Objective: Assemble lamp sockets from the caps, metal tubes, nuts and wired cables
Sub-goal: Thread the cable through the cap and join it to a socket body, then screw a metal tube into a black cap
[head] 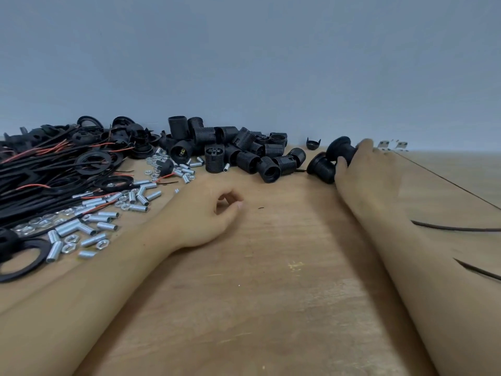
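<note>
I see the right hand gripping an assembled black ribbed plastic lamp socket near the far edge of the wooden table, long axis roughly level, flanged end pointing left. A second black socket lies touching it. The left hand rests mid-table, fingers loosely curled, holding nothing.

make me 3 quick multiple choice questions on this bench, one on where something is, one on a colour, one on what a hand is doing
1. Where do the metal tubes lie?
A. left of the left hand
B. beside the right hand
C. against the wall

2. What colour are the threaded socket shells?
A. white
B. black
C. red

3. What is the right hand doing?
A. lying flat on the table
B. pointing at the wall
C. gripping an assembled socket

Answers: 1 A, they are scattered left of the left hand. 2 B, all black. 3 C, fingers wrap the assembled socket.
</note>
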The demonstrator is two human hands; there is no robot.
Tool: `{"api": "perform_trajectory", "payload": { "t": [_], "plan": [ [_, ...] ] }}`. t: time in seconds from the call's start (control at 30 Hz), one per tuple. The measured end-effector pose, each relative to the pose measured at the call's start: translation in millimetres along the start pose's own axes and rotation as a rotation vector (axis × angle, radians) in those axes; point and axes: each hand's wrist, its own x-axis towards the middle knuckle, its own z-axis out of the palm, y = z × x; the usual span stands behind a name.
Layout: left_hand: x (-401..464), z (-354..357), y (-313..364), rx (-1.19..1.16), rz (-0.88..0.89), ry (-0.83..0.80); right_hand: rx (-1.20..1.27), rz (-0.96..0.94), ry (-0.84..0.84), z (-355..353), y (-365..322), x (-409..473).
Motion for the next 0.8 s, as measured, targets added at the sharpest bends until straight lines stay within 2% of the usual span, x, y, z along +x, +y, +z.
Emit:
{"api": "perform_trajectory", "payload": {
  "t": [0.13, 0.23, 0.37, 0.43, 0.5, 0.57, 0.8],
  "plan": [
    [-0.3, -3.2, -4.5, 0.071, -0.001, 0.008, -0.03, 0.061, -0.12, 3.7, 5.6, 2.3],
    [2.2, -7.9, -3.8, 0.239, -0.055, 0.012, 0.023, -0.003, -0.068, 1.9, 2.6, 4.1],
    [4.5, -25.5, -12.4, 0.665, -0.419, 0.006, 0.207, -0.269, 0.014, -0.1, -15.2, -4.7],
    [2.1, -39.0, -23.2, 0.708, -0.636, 0.015, 0.28, -0.411, 0.017, 1.0, -25.4, -12.9],
    [-0.7, -49.8, -36.1, 0.695, -0.771, -0.01, 0.34, -0.508, 0.012, 1.7, -32.9, -19.1],
    [-1.8, -55.1, -46.4, 0.68, -0.781, -0.025, 0.383, -0.554, -0.003, 0.9, -38.0, -22.7],
    [-0.2, -59.6, -52.0, 0.541, -0.648, 0.016, 0.453, -0.595, -0.087, -1.5, -38.2, -27.4]
  ]
}}
